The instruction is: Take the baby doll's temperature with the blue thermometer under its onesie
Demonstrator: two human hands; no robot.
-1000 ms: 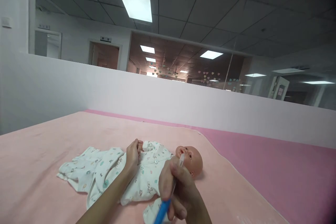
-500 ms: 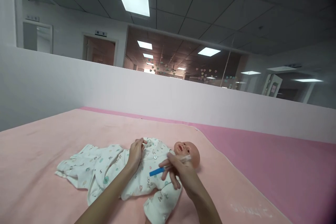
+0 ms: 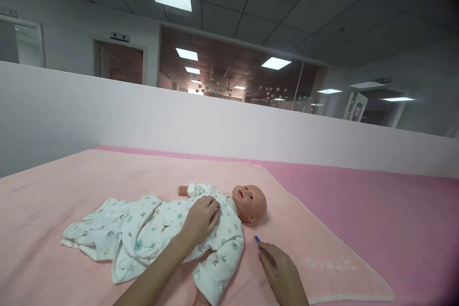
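A baby doll [image 3: 249, 199] in a white printed romper [image 3: 150, 229] lies on its back on a pale pink blanket [image 3: 71, 186], head to the right. My left hand [image 3: 201, 220] lies flat on the doll's chest with its fingers stretched out. My right hand [image 3: 281, 270] rests low on the blanket just right of the doll's sleeve, fingers together. The blue end of a thin stick [image 3: 256, 238] pokes out past its fingertips. The hand hides the rest of the stick.
The blanket lies on a darker pink surface [image 3: 376, 220] that reaches to the right. A low white partition wall [image 3: 215, 129] runs behind it. The blanket's edge [image 3: 344, 296] is close to my right hand.
My right hand has come down from over the doll's chest and neck to the blanket beside it, with the stick. My left hand has let go of the doll's hand and moved onto its chest.
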